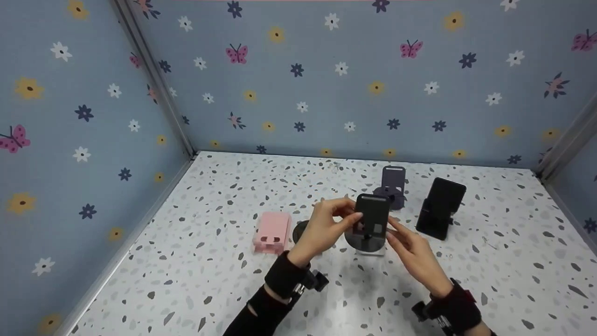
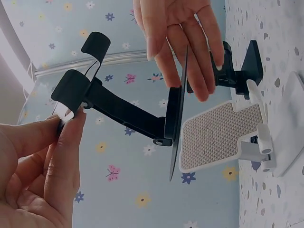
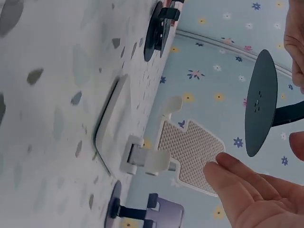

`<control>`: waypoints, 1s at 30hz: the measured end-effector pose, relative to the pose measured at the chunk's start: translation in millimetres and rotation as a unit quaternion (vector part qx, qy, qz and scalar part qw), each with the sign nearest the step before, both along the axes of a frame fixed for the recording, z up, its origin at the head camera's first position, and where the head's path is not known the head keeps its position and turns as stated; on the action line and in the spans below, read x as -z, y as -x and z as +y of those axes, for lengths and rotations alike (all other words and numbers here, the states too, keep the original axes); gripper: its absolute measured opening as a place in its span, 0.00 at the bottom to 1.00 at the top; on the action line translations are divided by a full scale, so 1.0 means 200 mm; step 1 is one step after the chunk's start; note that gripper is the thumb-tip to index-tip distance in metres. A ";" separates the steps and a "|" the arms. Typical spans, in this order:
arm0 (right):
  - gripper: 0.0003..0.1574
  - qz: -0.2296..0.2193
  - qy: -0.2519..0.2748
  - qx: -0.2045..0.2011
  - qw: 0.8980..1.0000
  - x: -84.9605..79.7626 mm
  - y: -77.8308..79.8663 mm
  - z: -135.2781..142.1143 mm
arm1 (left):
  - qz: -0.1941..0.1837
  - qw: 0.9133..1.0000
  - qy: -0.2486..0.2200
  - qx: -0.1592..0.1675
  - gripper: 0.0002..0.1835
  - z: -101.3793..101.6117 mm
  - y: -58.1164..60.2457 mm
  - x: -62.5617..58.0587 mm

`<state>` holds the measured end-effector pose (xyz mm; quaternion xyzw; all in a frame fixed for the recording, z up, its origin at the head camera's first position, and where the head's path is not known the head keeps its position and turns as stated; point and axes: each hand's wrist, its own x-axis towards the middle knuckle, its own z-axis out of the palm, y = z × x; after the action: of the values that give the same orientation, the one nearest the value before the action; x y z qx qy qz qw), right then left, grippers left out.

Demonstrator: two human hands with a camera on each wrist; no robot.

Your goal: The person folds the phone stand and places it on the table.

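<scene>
My left hand (image 1: 324,228) pinches the upper plate of a black phone stand (image 1: 374,212) between thumb and fingers, holding it above the table. The stand has a round flat base (image 2: 179,118), a hinged arm (image 2: 126,111) and two curved hooks (image 2: 71,90). My right hand (image 3: 261,199) is beside the round base with its fingers fairly straight; whether they touch the stand cannot be told. Under the held stand is a white phone stand (image 2: 213,137) with a textured pad, mostly hidden in the head view.
A pink stand (image 1: 272,228) and a dark round-based stand (image 1: 300,230), partly hidden by my left arm, are on the left. Behind the held stand is a purple stand (image 1: 393,179). A black rectangular stand (image 1: 440,207) is to the right. Patterned walls enclose the speckled table (image 1: 210,196).
</scene>
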<state>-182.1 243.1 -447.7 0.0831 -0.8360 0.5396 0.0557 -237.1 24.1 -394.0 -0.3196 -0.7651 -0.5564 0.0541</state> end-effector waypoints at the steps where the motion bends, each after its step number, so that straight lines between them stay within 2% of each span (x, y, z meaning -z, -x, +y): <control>1: 0.33 -0.033 0.037 -0.022 0.999 0.00 0.01 0.01 | 0.003 1.000 -0.001 0.002 0.08 0.00 -0.01 0.00; 3: 0.36 -0.092 0.112 -0.077 0.987 0.01 0.02 0.03 | 0.009 1.000 -0.004 0.007 0.08 0.01 -0.03 0.00; 4: 0.35 -0.117 0.160 -0.113 0.974 0.02 0.03 0.05 | 0.012 1.000 -0.006 0.009 0.08 0.01 -0.04 0.00; 6: 0.29 -0.153 0.243 -0.185 0.940 0.04 0.05 0.07 | 0.017 1.000 -0.009 0.012 0.07 0.01 -0.06 0.00; 9: 0.22 -0.193 0.332 -0.251 0.889 0.07 0.06 0.10 | 0.016 1.000 -0.010 0.020 0.07 0.02 -0.09 0.01; 10: 0.22 -0.200 0.346 -0.261 0.879 0.08 0.07 0.11 | 0.014 1.000 -0.009 0.025 0.07 0.02 -0.09 0.02; 12: 0.23 -0.204 0.356 -0.268 0.872 0.09 0.07 0.11 | 0.010 0.999 -0.006 0.034 0.07 0.03 -0.10 0.03; 13: 0.23 -0.203 0.356 -0.268 0.872 0.09 0.07 0.12 | 0.007 0.999 -0.007 0.038 0.08 0.03 -0.11 0.04; 16: 0.23 -0.189 0.342 -0.261 0.883 0.09 0.07 0.12 | 0.004 0.999 -0.012 0.043 0.08 0.04 -0.11 0.07; 24: 0.21 -0.168 0.312 -0.240 0.904 0.09 0.06 0.13 | -0.011 0.999 -0.028 0.030 0.06 0.05 -0.12 0.12; 30: 0.15 -0.131 0.270 -0.195 0.934 0.07 0.05 0.12 | -0.018 0.998 -0.026 0.050 0.11 0.06 -0.13 0.13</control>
<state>-192.2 267.2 -462.2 0.1546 -0.6262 0.7512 -0.1403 -211.1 36.8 -420.7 -0.3459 -0.7344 -0.5835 0.0212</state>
